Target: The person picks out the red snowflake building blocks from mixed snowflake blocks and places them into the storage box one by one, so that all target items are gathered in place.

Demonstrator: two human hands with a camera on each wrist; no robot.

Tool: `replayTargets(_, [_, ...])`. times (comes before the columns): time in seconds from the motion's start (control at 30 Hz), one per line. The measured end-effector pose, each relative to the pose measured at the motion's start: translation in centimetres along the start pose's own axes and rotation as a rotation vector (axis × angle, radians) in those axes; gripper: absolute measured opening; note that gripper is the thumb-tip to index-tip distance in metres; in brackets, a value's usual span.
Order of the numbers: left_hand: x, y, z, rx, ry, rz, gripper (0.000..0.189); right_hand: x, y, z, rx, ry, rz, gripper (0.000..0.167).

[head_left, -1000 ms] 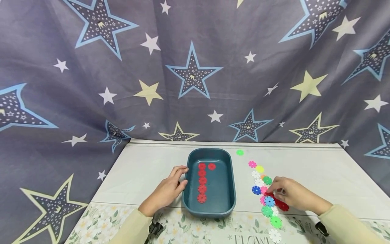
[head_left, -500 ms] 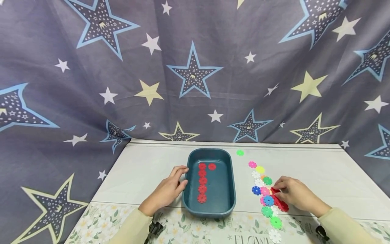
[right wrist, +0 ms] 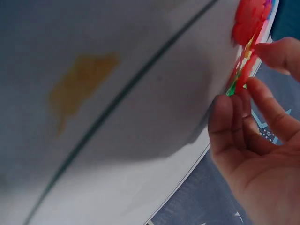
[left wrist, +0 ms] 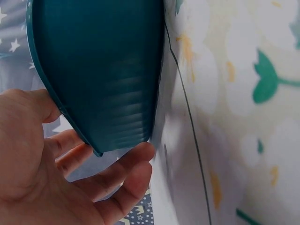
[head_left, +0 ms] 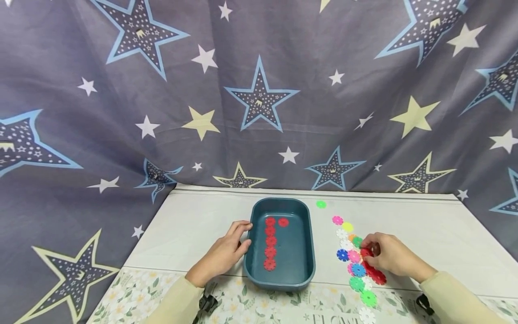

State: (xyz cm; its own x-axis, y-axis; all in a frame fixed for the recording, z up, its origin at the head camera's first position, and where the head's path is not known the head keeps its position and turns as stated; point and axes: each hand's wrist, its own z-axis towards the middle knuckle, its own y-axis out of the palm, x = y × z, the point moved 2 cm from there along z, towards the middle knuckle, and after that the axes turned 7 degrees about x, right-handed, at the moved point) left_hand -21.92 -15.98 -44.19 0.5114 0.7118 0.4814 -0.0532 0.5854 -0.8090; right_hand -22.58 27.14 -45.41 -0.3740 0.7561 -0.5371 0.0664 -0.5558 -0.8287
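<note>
My left hand [head_left: 224,249] rests at the left side of a dark teal tray [head_left: 293,274], its thumb and fingertips at the rim. The left wrist view shows those fingers loosely bent beside the tray's outer wall [left wrist: 103,79]. Inside the tray, red snowflake discs [head_left: 270,240] form a column, with one more red disc [head_left: 283,222] to its right. To the right of the tray, my right hand [head_left: 390,254] pinches a red snowflake disc [head_left: 366,253] between thumb and index finger, low over a red cluster. In the right wrist view this red disc [right wrist: 247,71] shows edge-on at the fingertips.
Loose snowflake discs trail along the table right of the tray: green [head_left: 321,204], yellow [head_left: 347,227], dark blue [head_left: 342,255], light blue [head_left: 358,270], white [head_left: 367,315] and others. A star-patterned curtain [head_left: 194,81] hangs behind the white table cover [head_left: 421,216].
My right fingers have shifted slightly on the red discs, lifting one from the cluster between thumb and index finger. My left hand and the tray stay in place; the head view has turned slightly.
</note>
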Motion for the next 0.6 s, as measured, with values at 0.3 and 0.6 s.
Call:
replayTargets(0.3, [0.0,0.0,0.0,-0.005,0.008,-0.006,0.042,-1.0,-0.6,-0.3,0.097,-0.163,0.049,0.023])
replayTargets(0.6, [0.0,0.1,0.1,-0.020,-0.007,-0.010,0.043,-4.8,-1.1,1.7,0.178,-0.339,0.054,0.031])
